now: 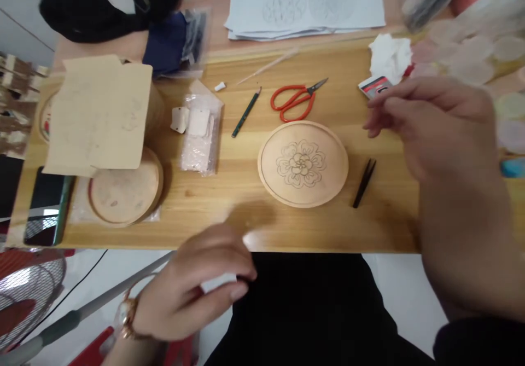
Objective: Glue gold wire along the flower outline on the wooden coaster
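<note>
Flanks a flower-drawn disc point(303, 163) with a slack, empty left hand point(194, 278) by the front edge of the table point(311, 232) and a pinched right hand point(437, 120), hold unclear; has open room leftward, tweezers point(361, 190) just right.

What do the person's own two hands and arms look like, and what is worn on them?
Both hands are bare, without gloves. The left hand has a shiny, rose-gold-coloured watch at its wrist. The right hand has a bare forearm; a black sleeve shows near the elbow.

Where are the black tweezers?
In the head view, the black tweezers lie on the tabletop right of centre, just right of the flower-patterned disc and below and left of the right hand.
</note>
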`<state>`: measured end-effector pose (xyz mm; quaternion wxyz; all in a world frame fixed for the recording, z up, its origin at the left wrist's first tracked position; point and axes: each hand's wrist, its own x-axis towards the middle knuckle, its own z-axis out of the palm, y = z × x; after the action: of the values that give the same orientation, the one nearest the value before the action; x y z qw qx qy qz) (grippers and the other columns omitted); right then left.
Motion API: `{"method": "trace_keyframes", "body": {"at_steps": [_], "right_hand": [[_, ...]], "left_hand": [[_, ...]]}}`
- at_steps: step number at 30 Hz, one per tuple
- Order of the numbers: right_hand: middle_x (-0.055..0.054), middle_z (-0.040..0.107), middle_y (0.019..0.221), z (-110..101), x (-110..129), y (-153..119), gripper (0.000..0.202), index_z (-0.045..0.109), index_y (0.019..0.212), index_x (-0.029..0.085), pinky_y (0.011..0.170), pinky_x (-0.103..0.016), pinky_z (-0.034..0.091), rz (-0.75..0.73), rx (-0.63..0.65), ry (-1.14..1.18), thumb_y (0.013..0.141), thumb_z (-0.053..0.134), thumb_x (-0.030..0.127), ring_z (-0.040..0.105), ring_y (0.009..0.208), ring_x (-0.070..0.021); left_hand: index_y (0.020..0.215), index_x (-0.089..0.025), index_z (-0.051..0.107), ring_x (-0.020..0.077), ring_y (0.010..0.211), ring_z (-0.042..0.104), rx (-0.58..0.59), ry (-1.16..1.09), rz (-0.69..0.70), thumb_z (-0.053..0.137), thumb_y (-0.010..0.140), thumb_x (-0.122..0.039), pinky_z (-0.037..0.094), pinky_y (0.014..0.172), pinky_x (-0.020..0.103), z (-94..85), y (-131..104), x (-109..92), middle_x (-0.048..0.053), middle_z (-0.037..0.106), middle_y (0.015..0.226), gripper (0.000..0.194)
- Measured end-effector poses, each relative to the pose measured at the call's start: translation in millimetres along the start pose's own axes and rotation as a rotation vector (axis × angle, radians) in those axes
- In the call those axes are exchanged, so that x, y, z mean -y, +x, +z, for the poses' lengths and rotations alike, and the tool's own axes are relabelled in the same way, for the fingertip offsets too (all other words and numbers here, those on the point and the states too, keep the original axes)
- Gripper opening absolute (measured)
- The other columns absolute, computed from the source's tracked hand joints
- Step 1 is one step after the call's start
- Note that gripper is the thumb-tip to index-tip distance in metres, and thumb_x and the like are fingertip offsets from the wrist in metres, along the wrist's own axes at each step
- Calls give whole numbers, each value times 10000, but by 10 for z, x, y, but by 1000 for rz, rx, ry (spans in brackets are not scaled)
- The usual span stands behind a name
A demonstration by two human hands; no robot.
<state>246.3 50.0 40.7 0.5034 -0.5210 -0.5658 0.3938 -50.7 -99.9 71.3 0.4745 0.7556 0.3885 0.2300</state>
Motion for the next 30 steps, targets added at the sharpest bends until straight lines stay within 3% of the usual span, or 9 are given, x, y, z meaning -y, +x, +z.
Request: {"method": "trace_keyframes", "body": {"at_steps": [2,4,7,10,13,21,30], "right_hand": [[8,668,654,49,-105,-29,124,710,786,179,590,-259,475,-75,-13,-187,769,607,112,601,589,-84],[-17,708,759,49,-210,-64,100,707,849,183,641,-273,498,-139,19,-400,801,620,167,633,661,-102],[-24,708,835,11,-303,-97,101,684,896,206,674,-286,517,-237,154,-613,838,602,219,643,719,-125],[-19,691,841,4,-305,-117,120,661,949,233,674,-304,524,-285,284,-682,870,571,239,647,750,-151],[-34,695,920,28,-277,-138,156,648,1004,253,734,-359,525,-269,339,-742,898,534,267,659,864,-200],[-65,700,1061,32,-272,-157,233,649,1104,232,851,-381,523,-204,365,-789,906,538,283,657,994,-217],[-50,697,1058,26,-270,-149,243,647,1126,271,832,-391,527,-177,375,-780,903,552,285,654,985,-218]], "left_hand": [[993,-194,617,144,828,619,-137,225,73,536,909,-114,520,733,283,-74,457,36,42,673,894,142],[968,-166,627,166,877,620,-294,542,136,553,914,-141,505,774,324,-51,821,199,55,681,945,96],[969,-145,641,192,874,625,-296,824,242,586,906,-192,494,762,353,34,1115,498,65,689,967,96],[982,-138,641,185,835,615,-304,916,309,626,886,-183,484,732,343,73,1171,683,58,694,936,107],[998,-138,637,164,764,589,-291,916,338,656,875,-175,464,670,314,63,1156,737,37,678,842,131],[1044,-161,630,133,679,528,-249,810,303,651,888,-156,418,622,298,46,1202,756,-6,615,728,157],[991,-161,643,143,659,525,-229,820,310,659,882,-155,404,603,314,39,1222,748,-13,618,694,111]]}}
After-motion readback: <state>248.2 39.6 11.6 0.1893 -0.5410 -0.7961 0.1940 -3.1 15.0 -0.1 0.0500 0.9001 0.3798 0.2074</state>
